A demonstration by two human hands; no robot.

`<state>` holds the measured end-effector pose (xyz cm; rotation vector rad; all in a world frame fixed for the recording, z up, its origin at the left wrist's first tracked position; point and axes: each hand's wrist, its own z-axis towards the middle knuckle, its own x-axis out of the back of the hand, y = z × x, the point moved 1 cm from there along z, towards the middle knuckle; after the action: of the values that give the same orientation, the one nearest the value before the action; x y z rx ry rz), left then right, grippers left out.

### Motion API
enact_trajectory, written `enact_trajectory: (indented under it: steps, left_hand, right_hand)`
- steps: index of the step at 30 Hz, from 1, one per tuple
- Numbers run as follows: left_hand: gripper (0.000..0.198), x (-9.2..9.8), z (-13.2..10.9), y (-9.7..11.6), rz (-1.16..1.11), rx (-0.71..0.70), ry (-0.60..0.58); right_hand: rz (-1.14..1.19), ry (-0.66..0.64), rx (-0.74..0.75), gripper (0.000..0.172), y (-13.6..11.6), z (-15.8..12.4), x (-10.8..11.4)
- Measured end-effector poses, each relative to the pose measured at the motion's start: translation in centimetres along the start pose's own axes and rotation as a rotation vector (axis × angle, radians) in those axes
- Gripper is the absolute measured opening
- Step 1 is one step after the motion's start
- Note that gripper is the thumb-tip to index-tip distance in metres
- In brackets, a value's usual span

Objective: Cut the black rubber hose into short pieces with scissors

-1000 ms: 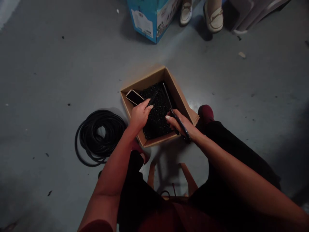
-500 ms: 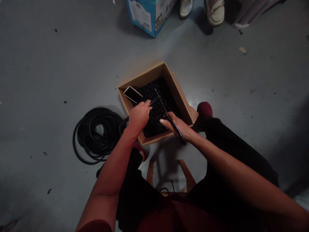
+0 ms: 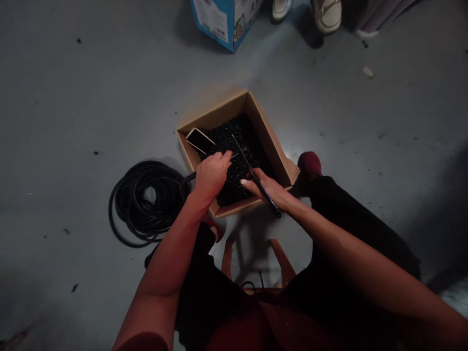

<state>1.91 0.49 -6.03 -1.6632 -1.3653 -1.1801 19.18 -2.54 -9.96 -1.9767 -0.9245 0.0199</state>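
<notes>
A cardboard box (image 3: pixel 272 141) on the floor holds a heap of small black pieces (image 3: pixel 234 126). Over its left part, my left hand (image 3: pixel 212 171) is closed round a black hose, whose ridged end sticks out to the right. From the hand the hose runs back to a coil of black hose (image 3: pixel 127 195) left of the box. My right hand (image 3: pixel 261 186) grips a long, dark, thin-bladed tool (image 3: pixel 263 190), probably scissors, its tip pointing up and left across the hose end. A dark rectangular object with a pale edge (image 3: pixel 200 141) leans in the box's left corner.
A blue printed carton (image 3: pixel 214 22) stands at the top, beside another person's pale shoes (image 3: pixel 329 17) and a grey plastic stool leg (image 3: pixel 376 19). My legs straddle a wooden stool (image 3: pixel 281 261) below the box. Small scraps lie on the floor.
The hose end now reaches farther right, across the tool's blade. My left hand has shifted slightly right, and the view has moved a little.
</notes>
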Motion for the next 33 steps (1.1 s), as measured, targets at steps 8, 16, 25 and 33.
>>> enact_trajectory:
  steps: [8,16,25,33]
  left_hand:
    - [0.034,-0.2,-0.1,0.0,0.001,-0.017,-0.014]
    - [0.031,-0.4,-0.2,0.1,0.06,-0.019,-0.031]
    - [0.03,-0.9,-0.3,-0.2,0.078,-0.024,-0.152]
    - [0.031,-1.2,-0.4,-0.5,0.062,-0.017,-0.178]
  right_hand:
    - [0.028,0.038,-0.04,0.032,-0.5,-0.3,-0.2]
    - [-0.017,0.076,-0.007,0.026,0.1,-0.2,-1.2]
    - [-0.08,0.044,-0.044,0.023,0.9,0.1,-2.4]
    - [-0.062,0.046,-0.007,0.025,1.2,0.0,-2.7]
